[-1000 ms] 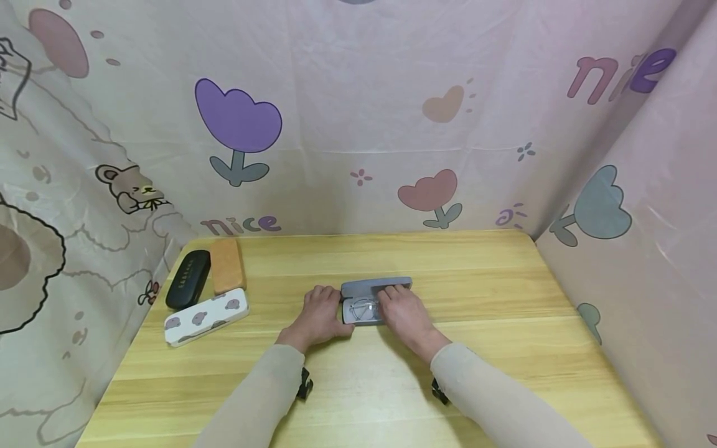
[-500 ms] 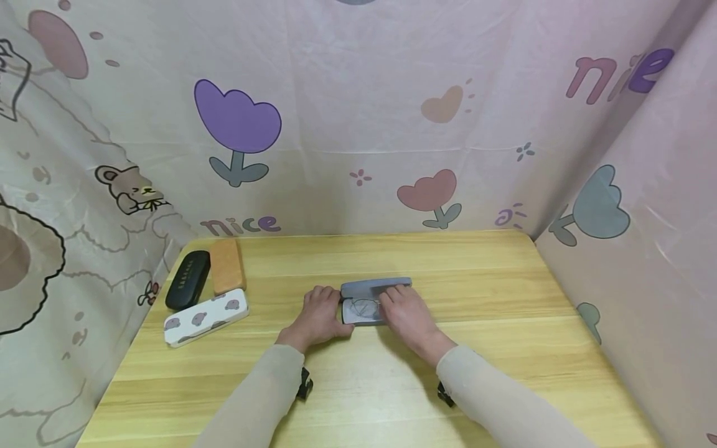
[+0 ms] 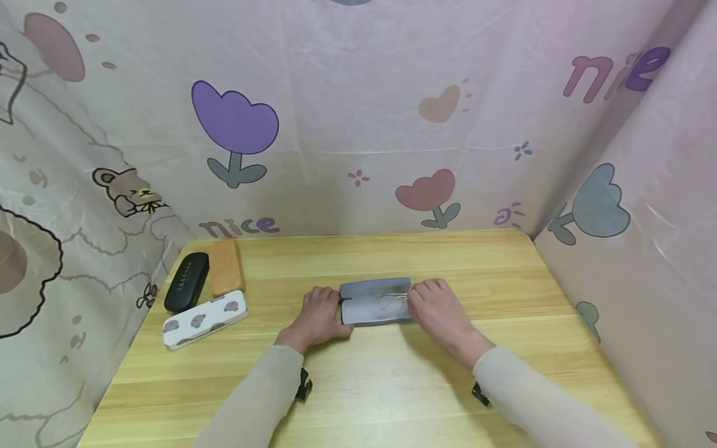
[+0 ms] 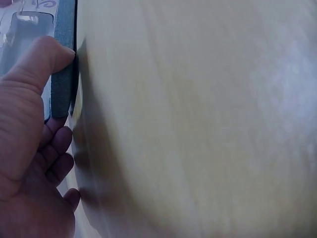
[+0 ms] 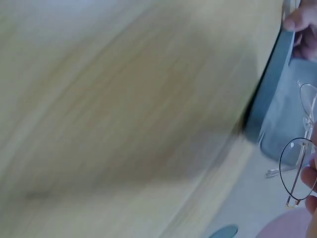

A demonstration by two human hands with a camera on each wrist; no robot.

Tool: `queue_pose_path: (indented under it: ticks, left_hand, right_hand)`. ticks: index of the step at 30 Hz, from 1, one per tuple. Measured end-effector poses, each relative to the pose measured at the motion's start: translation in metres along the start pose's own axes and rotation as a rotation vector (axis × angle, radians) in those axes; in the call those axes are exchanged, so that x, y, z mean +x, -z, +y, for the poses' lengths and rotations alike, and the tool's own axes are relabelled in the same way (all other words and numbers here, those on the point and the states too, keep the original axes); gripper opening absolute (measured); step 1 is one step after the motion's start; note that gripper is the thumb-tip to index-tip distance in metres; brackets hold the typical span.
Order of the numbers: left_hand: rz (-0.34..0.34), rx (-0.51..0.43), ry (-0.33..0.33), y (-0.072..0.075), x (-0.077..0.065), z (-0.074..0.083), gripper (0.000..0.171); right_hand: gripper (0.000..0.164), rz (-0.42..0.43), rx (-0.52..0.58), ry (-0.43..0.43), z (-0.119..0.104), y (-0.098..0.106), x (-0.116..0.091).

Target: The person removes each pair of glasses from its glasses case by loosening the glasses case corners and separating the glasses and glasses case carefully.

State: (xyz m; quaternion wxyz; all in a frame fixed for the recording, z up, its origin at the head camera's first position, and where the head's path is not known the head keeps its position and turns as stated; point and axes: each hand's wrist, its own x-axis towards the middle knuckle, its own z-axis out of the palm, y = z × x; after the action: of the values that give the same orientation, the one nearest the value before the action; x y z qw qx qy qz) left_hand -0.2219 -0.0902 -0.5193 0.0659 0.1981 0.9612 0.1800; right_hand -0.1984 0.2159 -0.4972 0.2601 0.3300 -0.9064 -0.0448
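Note:
An opened grey glasses case (image 3: 361,311) lies on the table with its lid leaned back. My left hand (image 3: 318,317) grips its left end; in the left wrist view the thumb presses the front edge of the case (image 4: 63,94) and the fingers curl at its end. My right hand (image 3: 442,314) pinches thin-rimmed eyeglasses (image 3: 393,296) at the case's right end, with one lens over the tray. In the right wrist view the round-lensed eyeglasses (image 5: 281,166) are raised above the case (image 5: 270,94), temples unfolded at least partly; the hand is mostly out of frame there.
At the table's left side lie a black glasses case (image 3: 187,281), an orange-tan case (image 3: 226,267) and a white case with bear prints (image 3: 206,318). Patterned curtains (image 3: 336,124) hang behind and on both sides of the wooden table (image 3: 381,386).
My right hand has moved right and drawn the eyeglasses up and rightward out of the case's tray. My left hand stays on the left end of the case.

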Motion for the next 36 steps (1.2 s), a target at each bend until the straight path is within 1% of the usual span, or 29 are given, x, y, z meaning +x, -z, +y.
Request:
queue_pose_path:
  ticks: [5,9,12,15,18,21,23,30,34,36]
  left_hand:
    - [0.003,-0.004,0.004,0.000,-0.001,-0.002,0.084]
    - [-0.002,-0.007,0.009,0.000,-0.002,-0.002,0.084]
    - [-0.005,-0.003,0.012,0.001,-0.003,-0.003,0.085]
    - [-0.003,0.004,0.012,0.001,-0.003,-0.004,0.085]
    - [0.000,0.001,0.009,0.001,-0.003,-0.004,0.085]
    - [-0.003,0.001,0.007,0.001,-0.002,-0.004,0.086]
    - [-0.006,0.000,0.008,0.001,-0.002,-0.003,0.086]
    - [-0.018,0.004,0.013,0.000,-0.002,-0.001,0.085]
    - [-0.016,-0.002,0.005,-0.001,-0.001,0.000,0.085]
    - [-0.016,-0.004,0.000,-0.001,-0.001,0.000,0.084]
  right_hand:
    - [0.012,-0.050,0.001,-0.030,0.026,0.008,-0.019]
    - [0.009,-0.064,0.045,-0.061,0.048,0.010,-0.034]
    - [0.007,-0.057,0.070,-0.076,0.065,0.008,-0.044]
    - [0.007,-0.066,0.065,-0.100,0.081,0.004,-0.053]
    - [0.006,-0.103,0.048,-0.132,0.097,0.000,-0.061]
    - [0.008,-0.139,0.026,-0.159,0.111,-0.005,-0.068]
    - [0.011,-0.159,0.011,-0.176,0.119,-0.009,-0.072]
    - [0.031,-0.247,-0.008,-0.248,0.140,-0.018,-0.084]
    - [0.026,-0.260,-0.013,-0.278,0.151,-0.021,-0.087]
    - [0.018,-0.248,-0.013,-0.287,0.156,-0.022,-0.086]
